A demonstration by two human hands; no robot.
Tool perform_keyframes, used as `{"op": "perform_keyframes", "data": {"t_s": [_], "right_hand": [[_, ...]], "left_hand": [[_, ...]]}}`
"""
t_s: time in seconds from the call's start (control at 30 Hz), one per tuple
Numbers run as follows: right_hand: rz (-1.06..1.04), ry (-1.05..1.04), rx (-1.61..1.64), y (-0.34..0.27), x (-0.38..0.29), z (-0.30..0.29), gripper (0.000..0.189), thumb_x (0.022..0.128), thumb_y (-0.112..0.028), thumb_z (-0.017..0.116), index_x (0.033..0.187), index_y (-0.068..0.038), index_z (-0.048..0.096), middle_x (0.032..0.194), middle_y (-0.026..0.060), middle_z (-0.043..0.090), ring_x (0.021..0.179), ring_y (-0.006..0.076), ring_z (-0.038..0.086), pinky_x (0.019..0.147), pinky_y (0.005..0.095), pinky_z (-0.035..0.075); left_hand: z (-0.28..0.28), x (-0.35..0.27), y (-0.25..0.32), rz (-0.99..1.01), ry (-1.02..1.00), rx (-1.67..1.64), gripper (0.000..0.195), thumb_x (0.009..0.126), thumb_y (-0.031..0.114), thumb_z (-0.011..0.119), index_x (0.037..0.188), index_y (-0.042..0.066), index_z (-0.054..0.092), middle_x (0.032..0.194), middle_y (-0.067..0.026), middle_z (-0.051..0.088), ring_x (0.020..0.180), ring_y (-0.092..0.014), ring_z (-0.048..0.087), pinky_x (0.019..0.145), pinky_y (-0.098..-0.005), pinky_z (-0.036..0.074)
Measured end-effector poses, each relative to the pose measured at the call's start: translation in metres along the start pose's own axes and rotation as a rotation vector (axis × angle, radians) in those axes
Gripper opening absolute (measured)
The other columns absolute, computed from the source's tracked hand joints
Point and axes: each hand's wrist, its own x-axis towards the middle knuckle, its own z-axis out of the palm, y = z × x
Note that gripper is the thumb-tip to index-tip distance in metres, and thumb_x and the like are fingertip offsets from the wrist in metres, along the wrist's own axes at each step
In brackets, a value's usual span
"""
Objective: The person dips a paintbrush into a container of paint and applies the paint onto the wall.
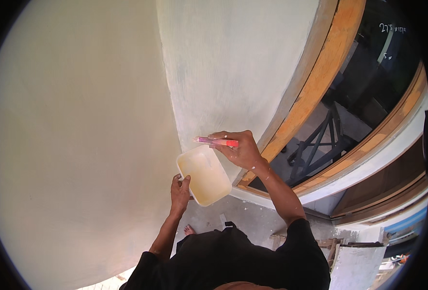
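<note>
My left hand (181,193) grips the rim of a shallow rectangular plastic container (207,177), with the thumb over its edge. Pale yellowish paint or a similar coating covers the container's inside. A paintbrush (223,141) with a red-tipped handle is pinched in the fingers of my right hand (238,146), just above the container's upper edge. The brush points left, its bristle end near the corner where two pale walls meet. White specks dot my right hand and forearm. Behind the brush, the pale wall section (232,72) shows streaky brush marks.
A wide, plain wall (79,127) rises close on the left. To the right stands a window with an orange-brown wooden frame (322,69) and dark glass bearing handwritten marks. Below are a grey floor (243,217), my bare foot (189,230) and, at lower right, a paint-stained board (359,264).
</note>
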Motion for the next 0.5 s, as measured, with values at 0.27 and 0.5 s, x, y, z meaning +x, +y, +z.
{"op": "perform_keyframes", "data": {"t_s": [0.27, 0.5], "right_hand": [[-0.196, 0.157, -0.223, -0.012, 0.129, -0.099, 0.012, 0.082, -0.013, 0.073, 0.082, -0.001, 0.071, 0.062, 0.0153, 0.063, 0.046, 0.0209, 0.051, 0.049, 0.0317, 0.041], [-0.371, 0.361, -0.807, -0.091, 0.264, -0.216, 0.018, 0.080, -0.016, 0.073, 0.070, -0.002, 0.067, 0.064, 0.0135, 0.065, 0.057, 0.0238, 0.062, 0.054, 0.0322, 0.048]], "left_hand": [[0.004, -0.004, 0.001, -0.022, 0.000, -0.073, 0.061, 0.097, 0.031, 0.055, 0.137, -0.010, 0.035, 0.093, -0.0166, 0.060, 0.078, -0.025, 0.068, 0.054, -0.0377, 0.061], [0.004, 0.005, -0.012, -0.044, -0.011, -0.161, 0.058, 0.097, 0.029, 0.053, 0.136, -0.009, 0.033, 0.099, -0.0200, 0.061, 0.080, -0.026, 0.068, 0.056, -0.0396, 0.062]]}}
